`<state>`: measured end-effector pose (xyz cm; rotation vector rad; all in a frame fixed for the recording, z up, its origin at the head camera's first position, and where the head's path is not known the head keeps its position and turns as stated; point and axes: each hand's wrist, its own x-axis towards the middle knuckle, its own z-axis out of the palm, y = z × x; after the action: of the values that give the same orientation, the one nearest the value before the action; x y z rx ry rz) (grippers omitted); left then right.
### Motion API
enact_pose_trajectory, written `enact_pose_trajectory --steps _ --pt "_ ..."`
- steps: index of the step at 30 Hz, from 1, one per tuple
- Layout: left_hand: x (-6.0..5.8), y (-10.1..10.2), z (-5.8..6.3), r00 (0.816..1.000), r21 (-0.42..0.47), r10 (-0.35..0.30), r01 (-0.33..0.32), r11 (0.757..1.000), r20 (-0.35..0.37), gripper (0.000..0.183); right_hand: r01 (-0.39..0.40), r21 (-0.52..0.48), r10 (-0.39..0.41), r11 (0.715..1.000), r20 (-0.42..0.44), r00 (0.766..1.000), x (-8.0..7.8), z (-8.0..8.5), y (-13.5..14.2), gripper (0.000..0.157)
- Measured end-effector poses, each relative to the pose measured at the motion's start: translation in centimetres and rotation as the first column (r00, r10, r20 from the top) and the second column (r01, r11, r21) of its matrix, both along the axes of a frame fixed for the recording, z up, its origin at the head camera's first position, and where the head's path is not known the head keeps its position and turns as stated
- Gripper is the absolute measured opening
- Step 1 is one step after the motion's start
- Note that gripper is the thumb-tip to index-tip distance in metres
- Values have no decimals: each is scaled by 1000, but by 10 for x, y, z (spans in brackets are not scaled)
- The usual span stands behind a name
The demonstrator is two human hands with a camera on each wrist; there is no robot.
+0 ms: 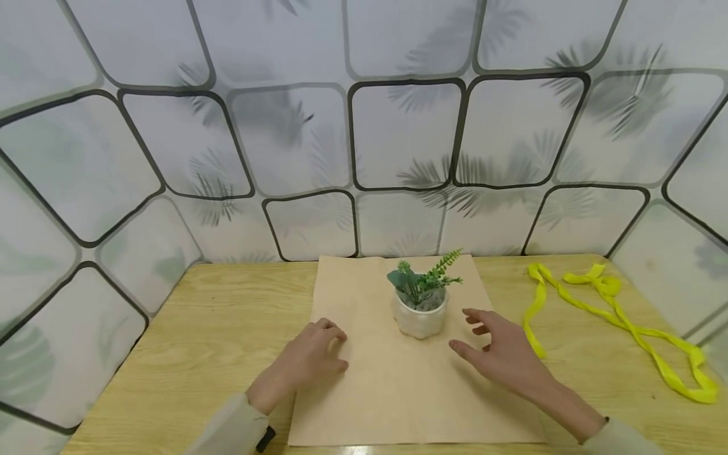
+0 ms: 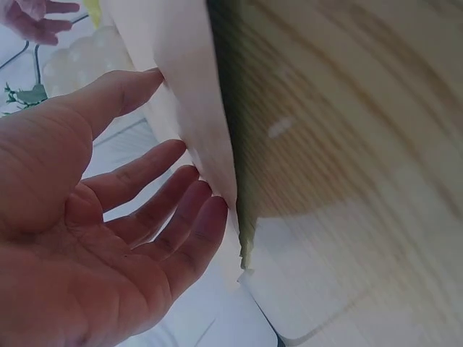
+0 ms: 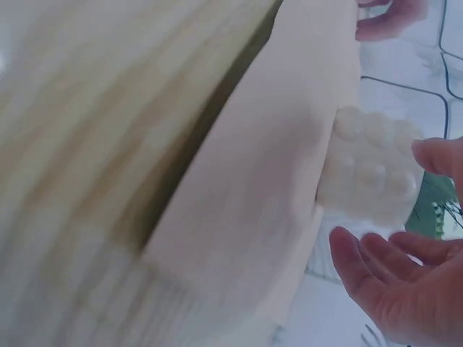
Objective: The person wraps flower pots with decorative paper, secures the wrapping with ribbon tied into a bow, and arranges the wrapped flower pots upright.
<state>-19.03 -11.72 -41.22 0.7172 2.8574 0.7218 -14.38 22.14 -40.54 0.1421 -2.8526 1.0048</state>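
Note:
A small white pot with green plants (image 1: 421, 316) stands upright on a sheet of brown paper (image 1: 387, 392). In the right wrist view, the bumpy side of the pot (image 3: 369, 170) shows close by the fingers. My right hand (image 1: 506, 354) hovers just right of the pot, fingers loosely bent and apart, holding nothing. Over the paper's left edge hangs my left hand (image 1: 309, 357), its fingers spread and slightly bent. The left wrist view shows those fingertips (image 2: 210, 210) close to the paper (image 2: 192, 87); whether they touch it I cannot tell.
A crumpled yellow ribbon (image 1: 620, 319) lies in loops on the wooden table (image 1: 227, 316), to the right of the paper. Behind the table and at its sides hangs a pale curtain (image 1: 406, 136) with dark outlined squares and leaf prints.

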Motion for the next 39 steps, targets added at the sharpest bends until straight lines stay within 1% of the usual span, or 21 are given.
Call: enact_pose_trajectory --steps 3,6,9,14,17,22,25,29,32,34,36,39 --pt "1 -1 -1 1000 5 -6 6 1000 1 40 37 -16 -37 999 17 999 -8 -1 -9 76" --pt "0 -1 -1 1000 5 -12 12 1000 6 41 67 -29 -67 997 12 998 -18 -3 -15 83" --pt "0 -2 0 1000 5 -16 16 1000 16 41 70 -47 -70 996 0 998 -27 -5 -21 88" --pt "0 -3 1 999 7 -17 16 1000 28 41 69 -86 -70 994 -1 998 -37 -7 -31 93" --pt "-1 -3 2 999 7 -22 22 1000 27 41 90 -104 -88 991 15 996 -42 -8 -37 94" --pt "-1 -2 1 999 -4 -29 29 1000 25 41 147 -127 -142 981 49 989 -48 -9 -46 94" --pt "-2 -2 1 999 -9 -31 32 999 22 42 169 -128 -164 977 48 985 -49 -8 -48 90" --pt "-4 0 1 1000 -13 -18 19 1000 22 40 175 -114 -175 978 12 985 -51 -7 -49 78" --pt "-6 6 2 999 34 27 -28 999 29 36 168 -106 -170 980 -10 985 -53 -7 -49 71" --pt "-8 13 3 996 112 67 -74 991 64 34 163 -102 -165 981 -14 986 -54 -7 -47 68" --pt "-11 21 5 988 200 97 -120 972 122 32 157 -101 -159 982 -14 987 -55 -7 -46 68" --pt "-15 35 7 967 314 101 -173 933 232 33 159 -108 -163 981 -28 986 -55 -5 -43 71"
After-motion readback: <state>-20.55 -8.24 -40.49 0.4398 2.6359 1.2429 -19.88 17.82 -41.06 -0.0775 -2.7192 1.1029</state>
